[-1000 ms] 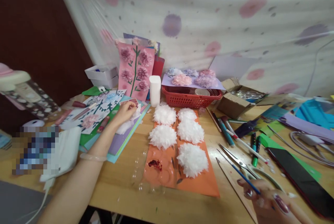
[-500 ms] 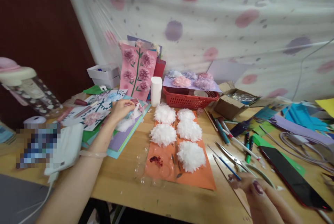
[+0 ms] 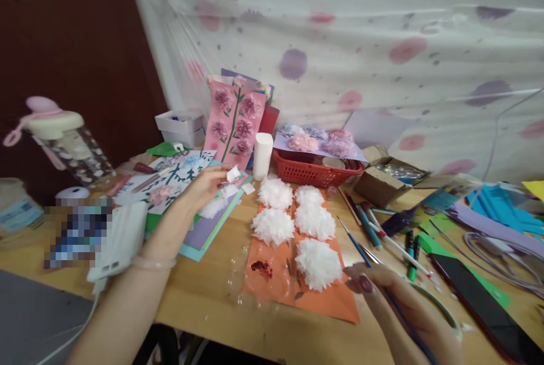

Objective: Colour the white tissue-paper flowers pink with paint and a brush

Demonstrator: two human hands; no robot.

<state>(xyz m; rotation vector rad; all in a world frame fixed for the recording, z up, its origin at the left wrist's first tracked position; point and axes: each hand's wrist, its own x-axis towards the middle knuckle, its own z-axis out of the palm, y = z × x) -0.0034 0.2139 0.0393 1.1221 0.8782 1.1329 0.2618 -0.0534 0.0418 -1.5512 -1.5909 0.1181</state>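
Brush [image 3: 355, 243] is pinched in right fingers [image 3: 364, 283], white scrap [image 3: 233, 173] in left fingers [image 3: 218, 173], wooden table [image 3: 219, 319] below, flowered sheeting [image 3: 369, 70] behind.

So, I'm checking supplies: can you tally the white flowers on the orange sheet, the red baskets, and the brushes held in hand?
White flowers: 5
Red basket: 1
Blue brush in the right hand: 1
Total: 7
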